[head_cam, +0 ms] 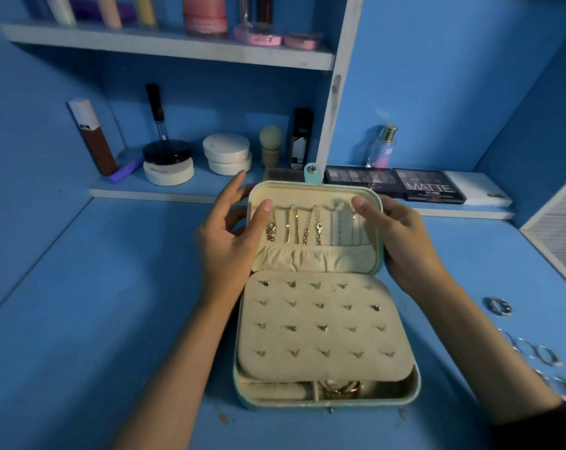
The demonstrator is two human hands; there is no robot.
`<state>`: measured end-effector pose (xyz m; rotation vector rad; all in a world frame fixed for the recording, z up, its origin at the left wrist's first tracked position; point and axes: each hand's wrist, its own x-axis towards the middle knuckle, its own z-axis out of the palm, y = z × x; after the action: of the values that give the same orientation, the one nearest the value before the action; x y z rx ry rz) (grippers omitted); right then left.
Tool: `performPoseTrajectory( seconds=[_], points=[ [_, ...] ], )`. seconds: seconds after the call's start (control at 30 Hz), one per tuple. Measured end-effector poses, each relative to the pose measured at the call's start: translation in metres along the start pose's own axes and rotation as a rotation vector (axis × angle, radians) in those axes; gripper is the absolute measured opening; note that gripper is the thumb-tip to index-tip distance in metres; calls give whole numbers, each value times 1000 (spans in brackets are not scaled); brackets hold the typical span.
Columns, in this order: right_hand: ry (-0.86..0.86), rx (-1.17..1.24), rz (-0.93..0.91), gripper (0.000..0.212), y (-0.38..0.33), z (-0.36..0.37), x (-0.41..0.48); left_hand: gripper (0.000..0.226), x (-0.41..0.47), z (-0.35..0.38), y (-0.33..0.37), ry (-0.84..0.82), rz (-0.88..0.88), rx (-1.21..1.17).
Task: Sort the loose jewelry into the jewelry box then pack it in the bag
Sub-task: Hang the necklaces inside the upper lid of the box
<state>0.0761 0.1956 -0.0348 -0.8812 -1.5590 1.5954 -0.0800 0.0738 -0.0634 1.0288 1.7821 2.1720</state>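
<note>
Holding the open box [327, 402] on the desk [113, 303], we pinch its lid [311, 193] with left grip [226, 245] and right grip [405, 238]; chains [294, 227] and studs [291, 284] are stowed, rings [499, 306] lie loose, bag unseen.

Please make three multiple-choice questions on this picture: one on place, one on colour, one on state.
1. Where are the loose rings? A on a shelf; B on the table, right of the jewelry box; C in a cup.
2. The lining is: A red; B black; C cream.
3. The lid is: A raised, held by the left hand and right hand; B snapped shut; C removed.
1 B: they lie on the blue surface at right. 2 C: pale cream panels. 3 A: both hands grip its edges.
</note>
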Motion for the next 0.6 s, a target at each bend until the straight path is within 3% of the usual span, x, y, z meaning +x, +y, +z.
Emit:
performPoseTrajectory(
  seconds=[0.1,0.23,0.4,0.6],
  points=[
    [59,5,12,18,2,4,1,59,2,1,4,-72,-133,-92],
    [111,-3,16,25,3,6,5,55,6,1,5,-76,-202,-144],
    [120,20,33,13,3,4,6,44,4,3,7,-85,-211,-145],
    [109,-1,-30,18,1,5,1,37,2,3,13,-63,-183,-142]
  ],
)
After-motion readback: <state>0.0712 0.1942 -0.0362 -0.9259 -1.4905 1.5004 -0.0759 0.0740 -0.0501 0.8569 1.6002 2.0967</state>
